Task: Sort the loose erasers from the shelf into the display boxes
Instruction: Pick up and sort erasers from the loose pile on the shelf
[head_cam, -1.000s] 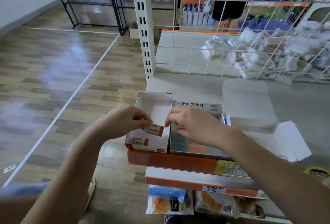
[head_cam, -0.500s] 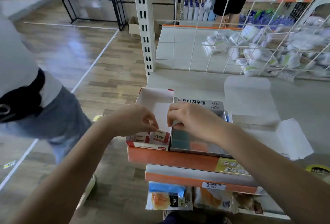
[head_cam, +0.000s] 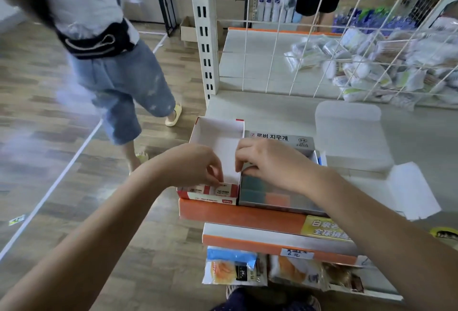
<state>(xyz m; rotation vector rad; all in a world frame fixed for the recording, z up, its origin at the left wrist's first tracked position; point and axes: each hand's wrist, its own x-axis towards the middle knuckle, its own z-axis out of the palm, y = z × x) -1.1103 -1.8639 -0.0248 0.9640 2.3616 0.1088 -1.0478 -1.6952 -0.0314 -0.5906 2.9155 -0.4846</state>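
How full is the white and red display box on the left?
Nearly empty. The white and red display box shows bare white floor; only one row of erasers lies at its near end, under the left hand.

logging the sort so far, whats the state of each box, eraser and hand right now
red and white box: open, mostly empty, two erasers at its front
erasers: lying flat, side by side
grey box: open, lid flap up
left hand: fingertips on an eraser
right hand: curled over the grey box's edge
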